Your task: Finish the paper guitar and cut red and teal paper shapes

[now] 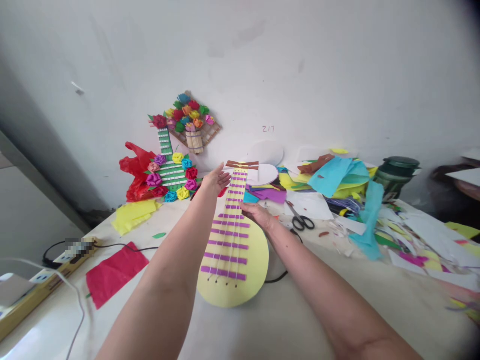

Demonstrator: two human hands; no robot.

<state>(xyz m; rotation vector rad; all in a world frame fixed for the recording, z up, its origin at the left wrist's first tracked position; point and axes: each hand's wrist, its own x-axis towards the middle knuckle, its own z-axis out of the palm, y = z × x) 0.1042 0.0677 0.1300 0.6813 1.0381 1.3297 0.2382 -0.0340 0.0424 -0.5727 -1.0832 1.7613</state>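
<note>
Far left of the yellow paper guitar [234,295] lies a power strip [71,262], then a red paper sheet [117,275]. Behind it and to its left stands a green guitar [173,172] ringed with paper flowers. The left hand [217,181], open and empty, is just beside its neck. The guitar itself lies on the table [258,340] between the forearms. At its neck's right edge, the right hand [258,215] is partly curled, fingertips touching; I cannot tell whether it grips. Right of it lie scissors [303,222].
</note>
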